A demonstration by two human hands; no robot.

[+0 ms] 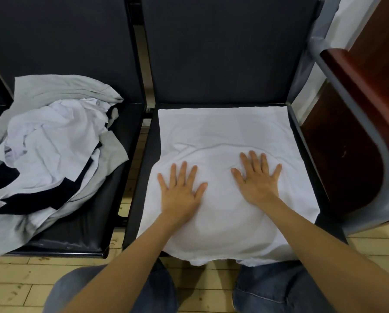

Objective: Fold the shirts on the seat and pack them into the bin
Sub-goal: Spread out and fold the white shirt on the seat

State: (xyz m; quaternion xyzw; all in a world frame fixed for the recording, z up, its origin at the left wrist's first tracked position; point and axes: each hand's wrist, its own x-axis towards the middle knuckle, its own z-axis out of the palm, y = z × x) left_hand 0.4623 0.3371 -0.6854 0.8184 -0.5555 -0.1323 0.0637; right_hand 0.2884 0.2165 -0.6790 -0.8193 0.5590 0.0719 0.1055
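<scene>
Knees in jeans [268, 288] are nearest, above a pale wood floor [19, 279]. Just beyond, the left hand [181, 193] and right hand [257, 179] lie flat on a white shirt [222, 132], fingers straight and spread wide, holding nothing. The shirt covers the right seat [139, 177], its near edge hanging off. A crumpled pile of shirts [49, 141] lies on the left seat [87, 222].

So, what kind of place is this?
Probably a waiting area or hall: dark padded seats joined in a row, a pale wooden plank floor, and a reddish-brown wooden panel beside them.
</scene>
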